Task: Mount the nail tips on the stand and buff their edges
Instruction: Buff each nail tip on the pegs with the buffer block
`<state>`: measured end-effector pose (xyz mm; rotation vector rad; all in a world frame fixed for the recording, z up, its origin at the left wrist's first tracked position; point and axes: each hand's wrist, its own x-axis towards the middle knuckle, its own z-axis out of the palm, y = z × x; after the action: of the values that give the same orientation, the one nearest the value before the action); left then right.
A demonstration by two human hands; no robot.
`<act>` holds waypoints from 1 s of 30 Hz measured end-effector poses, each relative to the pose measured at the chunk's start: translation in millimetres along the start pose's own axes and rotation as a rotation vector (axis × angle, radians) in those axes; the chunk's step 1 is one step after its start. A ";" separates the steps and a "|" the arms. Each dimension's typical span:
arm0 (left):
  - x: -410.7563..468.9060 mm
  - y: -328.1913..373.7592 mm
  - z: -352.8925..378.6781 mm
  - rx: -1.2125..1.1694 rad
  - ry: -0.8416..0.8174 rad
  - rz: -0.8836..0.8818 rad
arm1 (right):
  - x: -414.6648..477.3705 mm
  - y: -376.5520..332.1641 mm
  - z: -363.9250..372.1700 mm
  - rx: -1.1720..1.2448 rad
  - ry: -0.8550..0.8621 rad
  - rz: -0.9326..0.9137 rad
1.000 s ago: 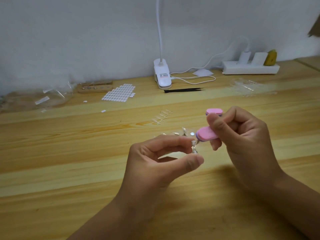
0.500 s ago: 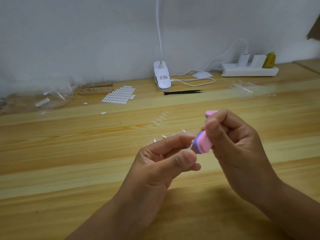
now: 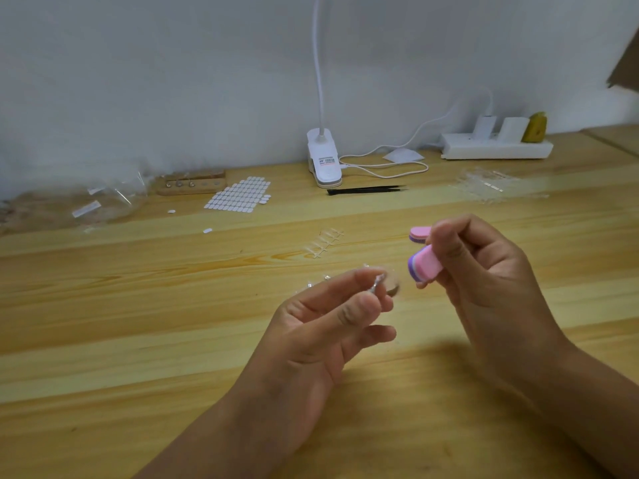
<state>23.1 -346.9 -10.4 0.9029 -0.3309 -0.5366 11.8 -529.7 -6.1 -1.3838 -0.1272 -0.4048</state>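
Nail tip [image 3: 390, 283] on its metal peg [image 3: 375, 288] is pinched in the left hand's [image 3: 325, 326] thumb and forefinger, just apart from the pink buffer block [image 3: 427, 267] gripped by the right hand [image 3: 484, 281]. Buffing seems in hand: the next move calls for a light stroke along the tip's edge, with the wooden stand [image 3: 192, 184] well behind

Wall [image 3: 173, 81]: plain white, matte, spans the full width beyond both hands.

Table [image 3: 103, 340]: pale pine planks with orange grain streaks, boards running left to right, back edge butted against the wall.

Beyond the left hand [image 3: 321, 326], at the wall: white clip lamp [image 3: 324, 164]. Its gooseneck [image 3: 318, 63] leaves the frame at the top; the head is out of view. A white cable [image 3: 383, 167] loops rightward from the base.

Beyond the right hand [image 3: 484, 281], against the wall: white power strip [image 3: 494, 150] carrying two white adapters [image 3: 484, 126] and a yellow plug [image 3: 534, 127].

Far right: a seam, then a second wooden surface [image 3: 615, 140].

Light soft and even; faint shadows on the table under the hands.
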 end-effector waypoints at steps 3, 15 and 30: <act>1.0 -1.3 -2.9 0.050 0.078 0.025 | 0.3 -0.7 -5.2 -0.111 -0.207 0.043; -1.1 -7.4 -5.2 0.418 0.155 0.154 | -7.2 -2.0 -3.1 -0.414 -0.261 -0.080; -4.2 -10.0 -3.2 0.622 0.210 0.225 | -9.6 2.1 -5.7 -0.941 -0.266 -0.602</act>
<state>18.2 -347.5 -20.6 1.4886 -0.4100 -0.1189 2.9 -533.1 -12.2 -2.3292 -0.6435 -0.8416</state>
